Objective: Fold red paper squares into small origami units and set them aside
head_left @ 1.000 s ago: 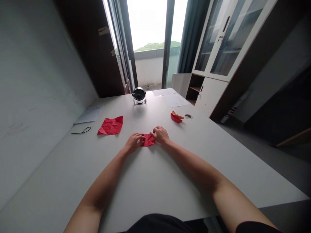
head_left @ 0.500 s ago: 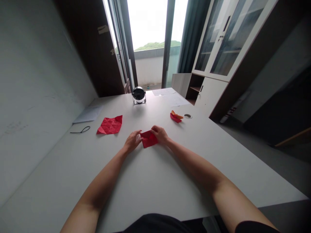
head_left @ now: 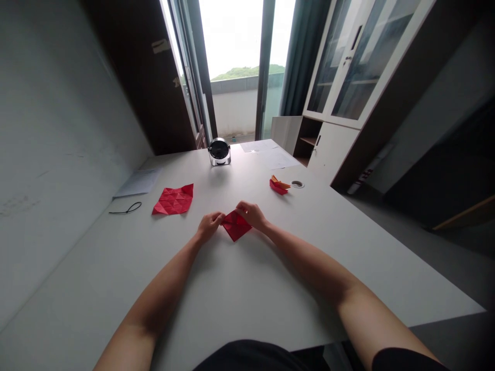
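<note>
A folded piece of red paper [head_left: 235, 230] lies between my hands at the middle of the table, one corner pointing toward me. My left hand [head_left: 211, 224] pinches its left corner between thumb and fingers. At the upper right edge, my right hand [head_left: 250, 213] grips the paper with curled fingers that hide part of it. To the left, a creased sheet of red paper [head_left: 173, 200] is spread out. Farther right stands a small folded paper piece [head_left: 279, 185] in red and orange.
The white table [head_left: 232, 299] meets a wall at left. On it are a black cable loop [head_left: 129, 208], white papers [head_left: 139, 183], a round black device on a metal stand [head_left: 219, 151], more papers [head_left: 276, 156] at the back right and a cable hole [head_left: 297, 184].
The folded red paper has turned so that a corner points toward me. My left hand's fingers have closed on its left corner. My right hand has shifted slightly left.
</note>
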`<control>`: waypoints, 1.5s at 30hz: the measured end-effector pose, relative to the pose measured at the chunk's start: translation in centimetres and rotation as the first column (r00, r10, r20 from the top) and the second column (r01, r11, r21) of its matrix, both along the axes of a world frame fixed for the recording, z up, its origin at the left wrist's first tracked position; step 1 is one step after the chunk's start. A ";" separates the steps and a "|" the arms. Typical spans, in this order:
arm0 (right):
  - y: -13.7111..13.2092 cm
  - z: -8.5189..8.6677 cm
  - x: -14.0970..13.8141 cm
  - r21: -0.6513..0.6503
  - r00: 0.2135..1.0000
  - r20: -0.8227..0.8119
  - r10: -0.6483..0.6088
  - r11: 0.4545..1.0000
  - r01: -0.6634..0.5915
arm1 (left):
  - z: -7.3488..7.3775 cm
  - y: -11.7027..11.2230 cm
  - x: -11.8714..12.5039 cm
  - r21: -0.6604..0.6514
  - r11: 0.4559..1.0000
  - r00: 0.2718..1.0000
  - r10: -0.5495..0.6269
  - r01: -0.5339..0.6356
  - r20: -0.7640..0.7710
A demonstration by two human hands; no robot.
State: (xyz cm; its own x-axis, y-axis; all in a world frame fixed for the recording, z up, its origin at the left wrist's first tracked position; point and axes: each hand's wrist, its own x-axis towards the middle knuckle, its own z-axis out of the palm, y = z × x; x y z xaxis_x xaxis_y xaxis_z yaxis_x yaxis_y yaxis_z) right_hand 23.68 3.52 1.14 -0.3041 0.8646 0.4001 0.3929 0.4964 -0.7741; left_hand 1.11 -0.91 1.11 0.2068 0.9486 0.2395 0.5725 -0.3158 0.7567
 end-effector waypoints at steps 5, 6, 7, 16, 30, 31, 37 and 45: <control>-0.5 0.3 -0.3 0.018 0.999 0.040 0.029 0.999 -0.030 | 0.6 -0.3 0.3 -0.043 0.999 1.000 -0.024 0.024 -0.002; -0.5 0.3 -0.3 0.022 0.999 0.045 0.031 0.999 -0.032 | 0.7 -0.3 0.3 -0.052 0.998 1.000 -0.029 0.029 0.006; -0.6 0.4 -0.4 0.029 0.998 0.049 0.031 0.999 -0.033 | 0.8 -0.3 0.3 -0.062 0.997 0.999 -0.039 0.040 0.018; -0.8 0.5 -0.4 0.069 0.997 0.072 0.030 0.997 -0.035 | 0.3 -0.3 0.5 -0.126 0.989 0.993 -0.085 0.075 -0.078; -0.1 0.7 0.3 -0.142 0.951 -0.296 0.084 0.981 -0.131 | -0.1 0.4 0.2 -0.137 0.990 0.959 0.023 0.017 0.284; -0.1 0.8 0.4 -0.164 0.928 -0.356 0.113 0.970 -0.181 | -0.3 0.7 0.0 -0.141 0.990 0.942 0.059 -0.013 0.331; 0.1 0.0 -0.2 -0.253 0.877 -0.432 0.211 0.905 -0.343 | -1.2 1.6 -0.8 -0.172 0.983 0.841 0.148 -0.067 0.520; 0.6 -1.1 -0.9 -0.325 0.854 -0.510 0.104 0.896 -0.303 | -1.8 1.6 -0.4 -0.194 0.981 0.844 0.103 0.001 0.526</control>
